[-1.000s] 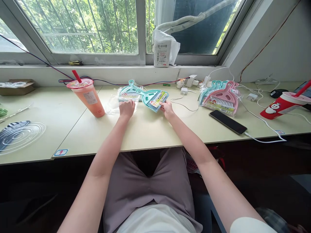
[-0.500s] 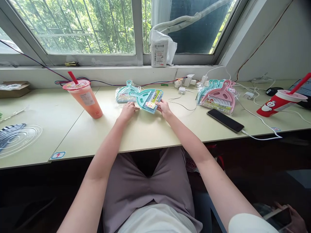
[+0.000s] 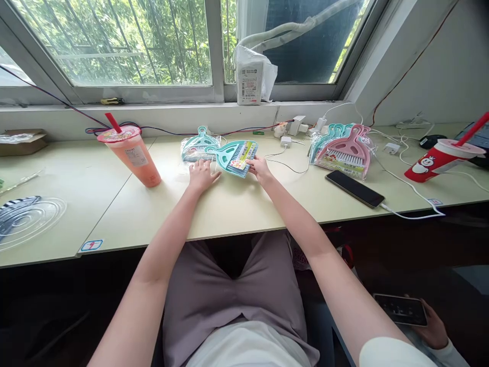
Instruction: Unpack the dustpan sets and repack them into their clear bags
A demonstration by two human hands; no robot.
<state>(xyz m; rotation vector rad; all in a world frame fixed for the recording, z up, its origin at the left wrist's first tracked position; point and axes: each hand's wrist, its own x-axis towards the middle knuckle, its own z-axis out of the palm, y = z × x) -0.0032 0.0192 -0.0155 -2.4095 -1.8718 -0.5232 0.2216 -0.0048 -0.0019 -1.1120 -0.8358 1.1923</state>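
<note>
A teal dustpan-and-brush set point(image 3: 234, 156) with a printed label is tilted just above the pale desk point(image 3: 237, 204) in the middle. My right hand point(image 3: 261, 168) pinches its lower right corner. My left hand point(image 3: 201, 174) lies flat on the desk with fingers spread, beside the set's handle and on a thin clear bag point(image 3: 181, 168). Behind it lies a bagged teal set point(image 3: 197, 147).
A pink drink cup point(image 3: 132, 155) with a red straw stands to the left. A pile of pink and teal sets point(image 3: 344, 150) lies right, by a black phone point(image 3: 354, 188) on a white cable. A red cup point(image 3: 443, 160) sits far right. Another person's hand holds a phone point(image 3: 401, 309) at lower right.
My left hand has come off the bagged set and spread flat on the desk. My right hand has kept hold of the teal set, shifting it slightly. Another person's hand with a phone came into view.
</note>
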